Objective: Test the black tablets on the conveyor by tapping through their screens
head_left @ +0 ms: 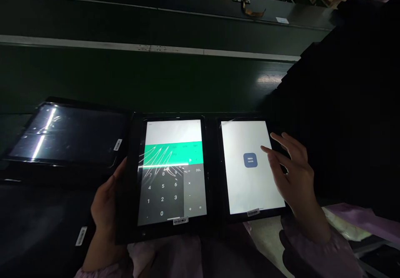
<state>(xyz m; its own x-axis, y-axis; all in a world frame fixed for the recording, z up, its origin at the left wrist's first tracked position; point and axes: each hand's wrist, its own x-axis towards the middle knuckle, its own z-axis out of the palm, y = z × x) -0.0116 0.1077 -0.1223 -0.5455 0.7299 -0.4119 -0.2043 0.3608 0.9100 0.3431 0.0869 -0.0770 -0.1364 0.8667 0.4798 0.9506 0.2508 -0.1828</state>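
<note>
- While the right forearm angles up from the lower right corner in a pink sleeve [312, 253], the person's right hand [295, 174] is poised above the right tablet [250, 194], fingers spread and loosely curled, grasping nothing.
- Its index finger extends leftward, with the tip above and to the right of the blue equals icon [250, 160] on the white screen; whether the fingertip meets the glass is unclear.
- The left hand [104, 205] comes up from the lower left, its wrist near upright and its fingers leaning in toward the left edge of the calculator tablet [171, 186].
- Those fingers pass partly out of sight at the dark edge, so whether they grip the tablet or merely rest against it is not shown.
- The calculator tablet lies immediately right of the left hand, its lit keypad facing up and streaks of glare crossing the green band.
- The right tablet sits beside it, below and to the left of the right hand's fingers, with a barcode label [253, 212] at its lower edge.
- Farther left, beyond the left hand's fingers, lies a dark-screened tablet [71, 134] with a bright reflection.
</note>
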